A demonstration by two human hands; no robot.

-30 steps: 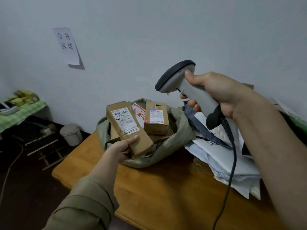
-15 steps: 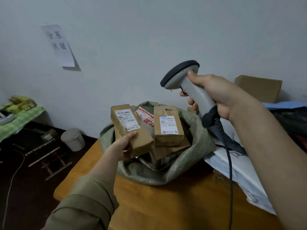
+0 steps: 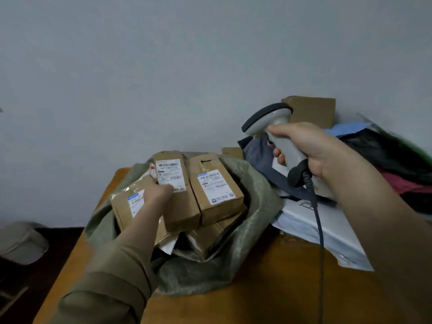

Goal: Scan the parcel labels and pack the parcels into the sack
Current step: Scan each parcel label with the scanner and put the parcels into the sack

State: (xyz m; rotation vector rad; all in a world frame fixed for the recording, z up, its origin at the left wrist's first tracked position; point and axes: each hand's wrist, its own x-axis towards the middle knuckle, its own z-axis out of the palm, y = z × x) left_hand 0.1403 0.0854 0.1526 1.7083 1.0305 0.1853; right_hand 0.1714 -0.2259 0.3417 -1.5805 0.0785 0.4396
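Note:
A green woven sack point(image 3: 257, 206) lies open on the wooden table point(image 3: 257, 300), with several brown cardboard parcels inside. My left hand point(image 3: 156, 195) grips a long labelled parcel point(image 3: 180, 206) that lies in the sack's mouth, next to a second labelled parcel point(image 3: 217, 190). A third parcel point(image 3: 124, 209) sits to its left, partly hidden by my arm. My right hand point(image 3: 301, 148) holds a grey corded barcode scanner point(image 3: 268, 118) above the sack's right side, its head pointing left.
White and grey mailer bags point(image 3: 315, 220) are piled right of the sack, with dark bags point(image 3: 385, 150) and a cardboard box point(image 3: 311, 108) against the wall behind. A pale bin point(image 3: 21, 242) stands on the floor at left. The scanner cable point(image 3: 320, 242) hangs over the table.
My left hand has lowered the long parcel into the sack, beside the second parcel. The scanner has moved right and down. The view has shifted right.

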